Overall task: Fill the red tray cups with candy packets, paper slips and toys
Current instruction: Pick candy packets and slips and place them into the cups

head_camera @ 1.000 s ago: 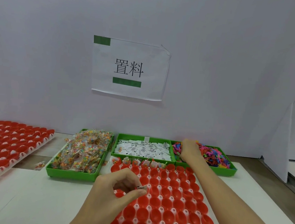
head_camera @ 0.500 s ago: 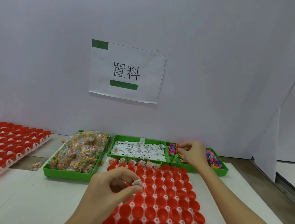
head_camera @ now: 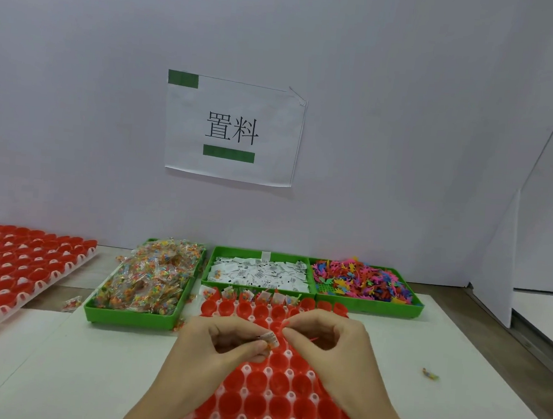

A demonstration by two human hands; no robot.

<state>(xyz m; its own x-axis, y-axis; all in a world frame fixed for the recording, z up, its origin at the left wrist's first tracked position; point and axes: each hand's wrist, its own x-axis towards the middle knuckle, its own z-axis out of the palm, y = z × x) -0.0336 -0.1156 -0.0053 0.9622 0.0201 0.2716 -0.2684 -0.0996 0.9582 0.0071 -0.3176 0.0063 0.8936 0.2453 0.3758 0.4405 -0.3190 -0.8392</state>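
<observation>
A red tray of cups [head_camera: 273, 404] lies in front of me; several cups in its far row hold packets and slips. My left hand [head_camera: 221, 347] pinches a small candy packet with a paper slip [head_camera: 270, 339] above the tray. My right hand [head_camera: 327, 342] is right beside it, fingers curled, pinching a small red toy [head_camera: 313, 339]. Behind the tray stand three green bins: candy packets [head_camera: 146, 285], white paper slips [head_camera: 258, 272] and colourful toys [head_camera: 362, 282].
A second red cup tray [head_camera: 9, 271] lies at the far left. Loose candy packets lie on the table at the left [head_camera: 72, 303] and right [head_camera: 430, 374]. A white wall with a paper sign [head_camera: 231, 129] stands behind the bins; a white panel [head_camera: 493, 259] rises at right.
My right hand has left the toy bin and come back over the tray next to my left hand, carrying a toy. The left hand still holds its packet and slip.
</observation>
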